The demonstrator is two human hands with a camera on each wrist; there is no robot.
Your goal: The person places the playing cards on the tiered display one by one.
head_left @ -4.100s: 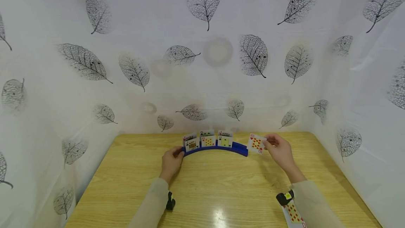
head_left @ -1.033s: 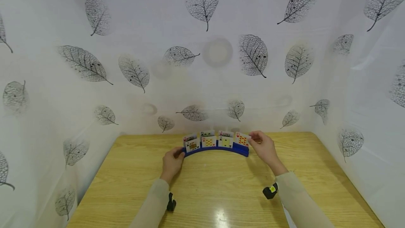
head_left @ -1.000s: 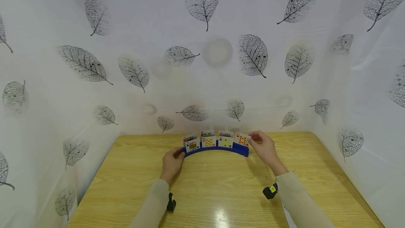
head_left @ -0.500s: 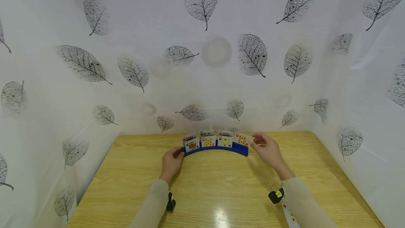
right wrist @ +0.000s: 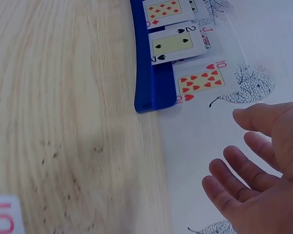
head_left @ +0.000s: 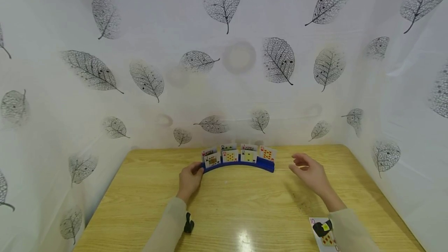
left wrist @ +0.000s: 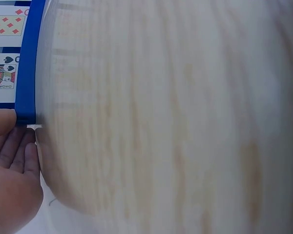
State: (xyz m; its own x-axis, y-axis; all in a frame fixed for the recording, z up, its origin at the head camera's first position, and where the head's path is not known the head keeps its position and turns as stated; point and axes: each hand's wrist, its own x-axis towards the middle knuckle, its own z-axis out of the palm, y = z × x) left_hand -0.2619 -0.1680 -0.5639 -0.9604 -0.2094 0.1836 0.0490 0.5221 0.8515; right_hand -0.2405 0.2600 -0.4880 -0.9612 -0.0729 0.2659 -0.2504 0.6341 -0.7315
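A curved blue card holder (head_left: 265, 165) stands at the back of the table with playing cards upright in two rows. My left hand (head_left: 189, 181) pinches its left end between thumb and fingers; in the left wrist view the thumb (left wrist: 1, 121) lies at the holder's corner. At the right end, the ten of hearts (right wrist: 201, 82) stands in the back row, beside the two of spades (right wrist: 173, 45) in front. My right hand (head_left: 312, 174) is off to the right of the holder, fingers loosely bent around nothing.
A ten of diamonds (head_left: 328, 240) lies on the table at the front right, partly under my right wrist's camera (head_left: 322, 228). Behind the wooden table (head_left: 227, 205) hangs a white leaf-patterned curtain (head_left: 245, 100), which also runs along both sides.
My right hand brought the ten of hearts to the holder's right end, let go of it in the back row, and moved away right. The left hand stays put.
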